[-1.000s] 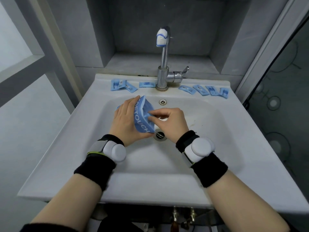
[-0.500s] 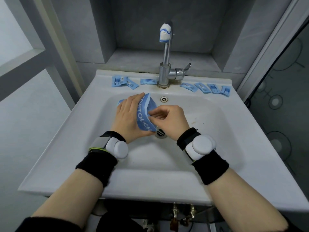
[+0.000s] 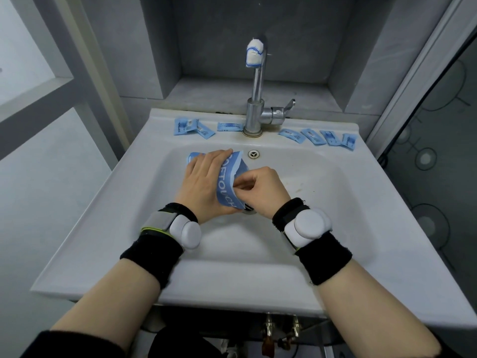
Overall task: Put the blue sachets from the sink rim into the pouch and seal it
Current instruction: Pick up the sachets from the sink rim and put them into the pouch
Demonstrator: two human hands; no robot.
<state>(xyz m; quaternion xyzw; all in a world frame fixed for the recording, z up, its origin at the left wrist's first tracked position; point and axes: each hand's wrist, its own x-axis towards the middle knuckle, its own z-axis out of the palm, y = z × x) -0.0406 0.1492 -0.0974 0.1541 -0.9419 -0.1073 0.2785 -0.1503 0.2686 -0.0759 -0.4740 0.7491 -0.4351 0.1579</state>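
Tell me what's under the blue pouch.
Part of the drain shows beneath the pouch; the rest is covered by the pouch and the right hand.

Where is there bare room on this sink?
Bare: left and right flanks and front edge of the white ceramic sink. Crowded: back rim, blue sachets flanking the chrome tap; basin centre, left hand and right hand holding the blue plastic pouch.

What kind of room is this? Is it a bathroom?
Probably a bathroom, yes. There is a white sink with a metal tap, grey tiled walls behind it, and what looks like a glass shower door on the right.
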